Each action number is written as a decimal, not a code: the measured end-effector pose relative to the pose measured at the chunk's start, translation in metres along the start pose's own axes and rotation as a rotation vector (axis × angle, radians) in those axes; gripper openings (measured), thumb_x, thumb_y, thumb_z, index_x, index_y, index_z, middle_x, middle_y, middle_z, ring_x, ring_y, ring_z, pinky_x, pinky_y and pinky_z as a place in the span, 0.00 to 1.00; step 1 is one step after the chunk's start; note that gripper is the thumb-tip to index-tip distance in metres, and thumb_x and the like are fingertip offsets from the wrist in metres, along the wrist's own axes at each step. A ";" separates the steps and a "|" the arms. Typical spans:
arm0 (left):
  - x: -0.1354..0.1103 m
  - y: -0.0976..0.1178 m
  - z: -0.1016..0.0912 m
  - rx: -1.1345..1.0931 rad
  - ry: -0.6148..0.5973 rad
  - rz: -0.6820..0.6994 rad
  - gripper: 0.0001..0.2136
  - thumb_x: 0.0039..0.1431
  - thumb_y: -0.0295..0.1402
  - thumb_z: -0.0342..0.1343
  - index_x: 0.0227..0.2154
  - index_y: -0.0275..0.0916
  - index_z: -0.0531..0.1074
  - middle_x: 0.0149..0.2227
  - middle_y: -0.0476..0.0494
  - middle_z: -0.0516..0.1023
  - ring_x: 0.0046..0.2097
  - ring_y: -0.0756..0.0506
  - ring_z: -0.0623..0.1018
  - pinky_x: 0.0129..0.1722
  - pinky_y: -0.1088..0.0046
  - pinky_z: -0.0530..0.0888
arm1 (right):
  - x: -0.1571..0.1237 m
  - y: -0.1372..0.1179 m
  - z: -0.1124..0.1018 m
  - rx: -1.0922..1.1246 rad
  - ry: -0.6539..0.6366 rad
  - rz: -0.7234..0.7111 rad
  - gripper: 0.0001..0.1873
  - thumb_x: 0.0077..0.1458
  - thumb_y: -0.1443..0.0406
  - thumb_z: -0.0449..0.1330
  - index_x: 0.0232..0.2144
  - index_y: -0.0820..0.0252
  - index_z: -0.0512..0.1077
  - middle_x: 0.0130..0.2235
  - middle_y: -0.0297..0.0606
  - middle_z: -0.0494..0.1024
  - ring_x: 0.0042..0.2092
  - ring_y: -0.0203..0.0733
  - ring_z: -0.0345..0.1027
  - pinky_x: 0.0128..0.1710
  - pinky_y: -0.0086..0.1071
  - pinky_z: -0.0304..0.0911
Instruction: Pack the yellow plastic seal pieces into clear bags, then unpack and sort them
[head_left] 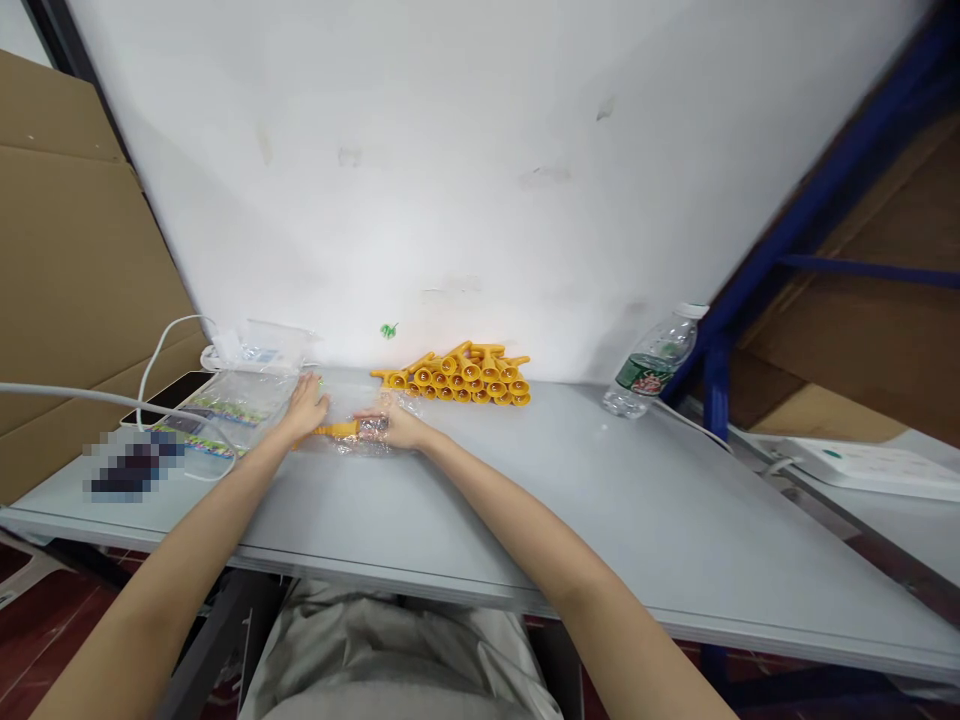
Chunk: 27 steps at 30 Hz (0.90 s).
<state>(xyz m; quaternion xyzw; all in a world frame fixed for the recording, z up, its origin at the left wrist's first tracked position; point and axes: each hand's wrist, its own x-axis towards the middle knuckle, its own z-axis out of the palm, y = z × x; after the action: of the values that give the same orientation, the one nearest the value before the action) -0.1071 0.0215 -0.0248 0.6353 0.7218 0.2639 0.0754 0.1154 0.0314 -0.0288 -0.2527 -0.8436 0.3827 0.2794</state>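
Note:
A yellow trumpet-like plastic piece (341, 430) lies inside a clear plastic bag (352, 447) on the table, between my hands. My left hand (304, 408) rests on the bag's left part with its fingers stretched out and the thumb apart. From the right, my right hand (399, 424) has its fingers closed on the bag near the yellow piece's wide end; part of the grip is blurred by the shiny film. Behind my right hand, several yellow trumpet-like pieces (469, 378) are stacked in rows against the wall, most with their open cups facing me.
Flat clear bags with a colourful printed strip (232, 412) lie at left, beside a white cable (161, 350) and a dark flat device (176, 395). A cardboard box (67, 250) stands at far left. A water bottle (652, 365) leans at right near a blue frame (716, 385).

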 end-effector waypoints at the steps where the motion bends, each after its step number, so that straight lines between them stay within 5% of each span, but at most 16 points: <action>1: 0.000 0.001 0.004 0.016 -0.040 -0.033 0.27 0.62 0.35 0.43 0.63 0.32 0.56 0.69 0.33 0.49 0.70 0.38 0.48 0.67 0.56 0.50 | -0.001 -0.002 -0.004 0.003 0.012 0.007 0.13 0.48 0.65 0.64 0.39 0.59 0.79 0.45 0.41 0.81 0.50 0.45 0.73 0.55 0.40 0.64; 6: -0.001 0.000 0.013 0.138 -0.155 -0.096 0.29 0.64 0.41 0.36 0.67 0.38 0.50 0.71 0.40 0.40 0.71 0.39 0.40 0.67 0.49 0.43 | -0.003 -0.001 -0.035 0.089 0.288 0.119 0.10 0.49 0.70 0.53 0.23 0.63 0.74 0.30 0.37 0.80 0.28 0.36 0.71 0.34 0.32 0.69; 10: 0.001 -0.005 0.012 0.188 -0.170 -0.053 0.29 0.65 0.42 0.34 0.67 0.39 0.50 0.71 0.41 0.39 0.71 0.38 0.41 0.66 0.46 0.42 | 0.002 0.000 -0.054 -0.016 0.607 0.202 0.14 0.50 0.72 0.49 0.31 0.63 0.74 0.32 0.38 0.79 0.31 0.37 0.71 0.36 0.31 0.68; 19: 0.006 -0.013 0.009 0.215 -0.196 -0.073 0.29 0.65 0.43 0.34 0.67 0.41 0.52 0.71 0.43 0.40 0.71 0.39 0.41 0.66 0.47 0.43 | 0.038 -0.020 -0.036 -0.681 0.236 0.475 0.16 0.61 0.67 0.48 0.38 0.60 0.77 0.44 0.46 0.80 0.51 0.50 0.71 0.51 0.41 0.59; 27: 0.005 -0.013 0.010 0.258 -0.200 -0.058 0.29 0.65 0.43 0.32 0.67 0.41 0.52 0.71 0.43 0.42 0.71 0.39 0.42 0.66 0.47 0.42 | 0.064 -0.024 -0.030 -0.712 0.143 0.654 0.15 0.54 0.67 0.57 0.43 0.65 0.76 0.47 0.54 0.78 0.49 0.52 0.73 0.42 0.36 0.65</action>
<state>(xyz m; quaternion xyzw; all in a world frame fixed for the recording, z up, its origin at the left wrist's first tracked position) -0.1153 0.0284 -0.0384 0.6417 0.7566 0.1022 0.0724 0.0843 0.0732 0.0241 -0.6098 -0.7773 0.1197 0.0982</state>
